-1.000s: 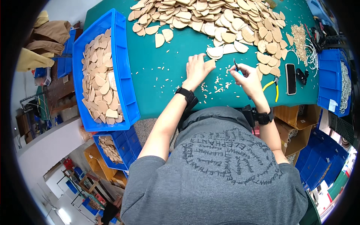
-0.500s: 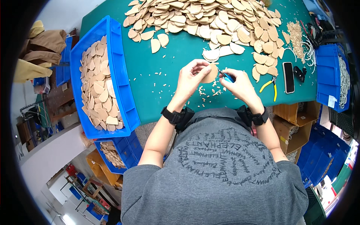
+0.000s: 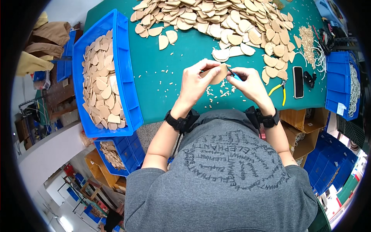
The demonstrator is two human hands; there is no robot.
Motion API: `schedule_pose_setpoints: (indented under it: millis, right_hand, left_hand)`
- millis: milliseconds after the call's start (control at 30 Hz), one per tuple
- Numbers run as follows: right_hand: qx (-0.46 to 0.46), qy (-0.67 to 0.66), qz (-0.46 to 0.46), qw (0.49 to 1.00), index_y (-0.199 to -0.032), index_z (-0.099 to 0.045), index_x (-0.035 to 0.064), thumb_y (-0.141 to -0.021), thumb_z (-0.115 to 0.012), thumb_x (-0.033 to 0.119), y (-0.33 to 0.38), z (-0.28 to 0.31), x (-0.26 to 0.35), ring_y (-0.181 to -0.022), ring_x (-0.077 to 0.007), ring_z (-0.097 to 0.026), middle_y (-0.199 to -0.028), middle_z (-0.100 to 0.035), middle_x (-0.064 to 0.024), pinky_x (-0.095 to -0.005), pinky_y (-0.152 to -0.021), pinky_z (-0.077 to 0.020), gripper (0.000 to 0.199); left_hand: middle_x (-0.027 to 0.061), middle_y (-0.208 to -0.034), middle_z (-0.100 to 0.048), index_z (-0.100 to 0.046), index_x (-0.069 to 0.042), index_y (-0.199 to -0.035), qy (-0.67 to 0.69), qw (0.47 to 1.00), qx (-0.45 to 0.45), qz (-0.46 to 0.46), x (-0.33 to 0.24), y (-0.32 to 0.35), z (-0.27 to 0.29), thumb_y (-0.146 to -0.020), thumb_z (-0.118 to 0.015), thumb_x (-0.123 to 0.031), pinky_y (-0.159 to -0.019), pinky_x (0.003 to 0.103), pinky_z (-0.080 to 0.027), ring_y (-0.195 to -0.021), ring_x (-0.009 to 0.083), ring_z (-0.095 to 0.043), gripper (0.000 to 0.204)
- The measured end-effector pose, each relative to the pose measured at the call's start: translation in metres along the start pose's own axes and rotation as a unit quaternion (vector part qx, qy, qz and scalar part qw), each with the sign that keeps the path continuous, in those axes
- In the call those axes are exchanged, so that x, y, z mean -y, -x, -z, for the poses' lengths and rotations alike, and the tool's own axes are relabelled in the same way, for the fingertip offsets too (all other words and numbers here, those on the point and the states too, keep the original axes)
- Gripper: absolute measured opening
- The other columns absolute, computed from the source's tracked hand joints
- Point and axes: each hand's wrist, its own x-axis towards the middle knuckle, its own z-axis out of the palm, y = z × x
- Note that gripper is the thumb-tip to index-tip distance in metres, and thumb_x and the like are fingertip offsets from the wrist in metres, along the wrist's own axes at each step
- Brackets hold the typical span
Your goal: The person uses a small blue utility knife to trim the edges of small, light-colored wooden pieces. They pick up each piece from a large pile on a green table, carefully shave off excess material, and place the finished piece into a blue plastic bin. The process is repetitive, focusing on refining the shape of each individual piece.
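My left hand pinches a flat, tan half-round piece, either wood or cardboard, between thumb and fingers. My right hand is closed around blue-handled nippers, whose dark jaws are at the piece's right edge; the frames do not show clearly whether the jaws are closed. Small tan offcuts lie scattered on the green table below both hands. Just beyond them are a few loose tan pieces in front of a large heap of similar pieces.
A blue bin full of tan pieces stands at the left. To the right lie yellow-handled pliers, a phone, a small black item and a pile of slivers. Another blue bin holds pale cords at the far right.
The tan piece has turned a little in my left hand and looks more tilted. My right hand has shifted slightly with the nippers, staying at its edge. The whole view has moved slightly.
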Motion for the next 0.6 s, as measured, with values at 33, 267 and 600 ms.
schedule_pose_setpoints:
  millis: [33, 267, 600]
  right_hand:
    - [0.008, 0.005, -0.004, 1.0, -0.094, -0.068, -0.0009, -0.081, -0.067, 0.019, 0.0, 0.001, 0.0, -0.062, -0.005, -0.049, -0.068, -0.061, -0.0014, -0.0223, -0.056, -0.0405, 0.024]
    - [0.011, -0.002, 0.0, 1.0, -0.091, -0.067, -0.0023, -0.08, -0.066, 0.021, 0.001, 0.0, -0.004, -0.059, -0.0053, -0.045, -0.063, -0.056, -0.0014, -0.0238, -0.053, -0.0368, 0.026]
    - [0.013, 0.036, 0.008, 0.999, -0.088, -0.068, -0.0006, -0.079, -0.065, 0.02, -0.002, 0.0, -0.015, -0.055, -0.0051, -0.044, -0.06, -0.055, 0.0006, -0.0241, -0.05, -0.0356, 0.023]
  left_hand:
    - [0.0084, -0.099, -0.069, -0.069, 0.0, -0.102, -0.005, 1.0, 0.0, -0.003, 0.0, 0.0, 0.0, -0.087, -0.067, -0.013, -0.082, 0.027, -0.052, -0.09, 0.0122, -0.064, 0.02]
    - [0.0092, -0.096, -0.07, -0.069, 0.001, -0.101, -0.044, 0.999, 0.0, -0.026, -0.006, 0.002, 0.001, -0.087, -0.067, -0.012, -0.08, 0.026, -0.052, -0.088, 0.0122, -0.065, 0.019]
    - [0.0068, -0.093, -0.07, -0.069, 0.0, -0.101, -0.068, 0.997, 0.002, -0.04, -0.002, 0.003, 0.002, -0.086, -0.069, -0.013, -0.076, 0.025, -0.053, -0.085, 0.0119, -0.065, 0.02]
